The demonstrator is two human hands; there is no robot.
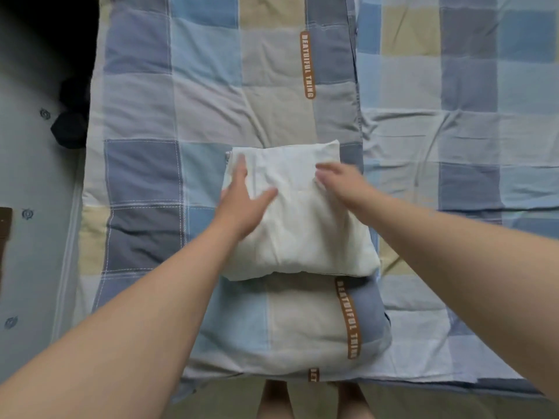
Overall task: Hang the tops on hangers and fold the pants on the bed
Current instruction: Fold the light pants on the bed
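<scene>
Pants [302, 225], one folded pair, lie under left hand [242, 204] and right hand [341, 182].

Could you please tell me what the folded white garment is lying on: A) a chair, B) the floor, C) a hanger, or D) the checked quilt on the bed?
D: the folded white garment lies flat on the checked quilt, which shows all around it.

left hand [242, 204]: bare, nails short
right hand [341, 182]: bare, fingers blurred
left arm [136, 313]: bare from the fingers back to the frame edge
right arm [453, 237]: bare likewise
legs [275, 400]: two, bare, well behind the fingers
</scene>
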